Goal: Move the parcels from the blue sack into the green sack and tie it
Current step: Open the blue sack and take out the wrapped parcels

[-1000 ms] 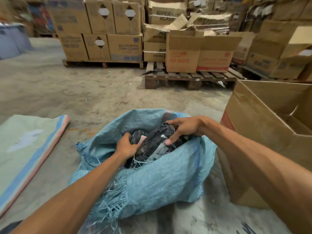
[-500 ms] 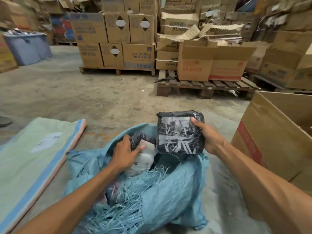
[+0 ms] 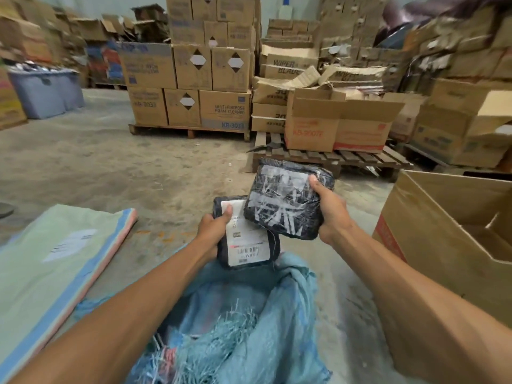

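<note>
Lying flat on the floor at the far left, the green sack [image 3: 55, 259] is showing no bulge, so it is probably holding little or nothing, and its mouth is not tied. Moving right, the left hand [image 3: 214, 231] is gripping a black labelled parcel [image 3: 246, 245], thumb curled over its upper edge, just above the blue sack [image 3: 249, 314], which is slumping open between the forearms. Next, the right hand [image 3: 331, 214] is clutching a tape-crossed parcel [image 3: 285, 200], thumb on its face, overlapping the first. Both parcels are hanging clear of the blue sack but well apart from the green one. Carrying them over, emptying whatever else the blue sack is hiding, and tying are all waiting.
</note>
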Motion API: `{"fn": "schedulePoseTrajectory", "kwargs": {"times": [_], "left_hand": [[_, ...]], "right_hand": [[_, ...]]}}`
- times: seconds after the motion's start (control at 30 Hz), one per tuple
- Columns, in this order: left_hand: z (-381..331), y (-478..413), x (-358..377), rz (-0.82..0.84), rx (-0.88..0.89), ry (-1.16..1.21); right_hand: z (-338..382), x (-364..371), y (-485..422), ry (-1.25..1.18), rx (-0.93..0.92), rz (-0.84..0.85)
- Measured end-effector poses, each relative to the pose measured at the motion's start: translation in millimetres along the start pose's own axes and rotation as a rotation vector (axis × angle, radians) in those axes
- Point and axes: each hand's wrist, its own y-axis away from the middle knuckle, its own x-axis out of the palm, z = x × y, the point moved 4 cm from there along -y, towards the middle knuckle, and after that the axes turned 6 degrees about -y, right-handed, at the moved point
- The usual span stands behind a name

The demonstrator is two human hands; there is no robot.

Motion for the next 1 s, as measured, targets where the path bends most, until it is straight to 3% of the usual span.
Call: {"fn": "schedulePoseTrajectory", "kwargs": {"times": [0.23, 0.47, 0.67, 0.8, 1.0], "left_hand": [[-68, 3, -46, -0.049, 0.131, 0.005], [-97, 84, -227, -0.298, 0.158, 0.002], [-57, 208, -385, -0.449, 0.051, -0.010], [-5, 275, -457, -0.510, -0.053, 0.103], [87, 310, -517, -0.511, -0.235, 0.184]], "right_hand": [[-1, 29, 21, 0.040, 0.103, 0.181], [-52, 138, 94, 0.107, 0.204, 0.457], [-135, 227, 194, 0.145, 0.360, 0.640], [-195, 259, 258, 0.182, 0.512, 0.739], [-279, 252, 303, 0.211, 0.619, 0.701]]}}
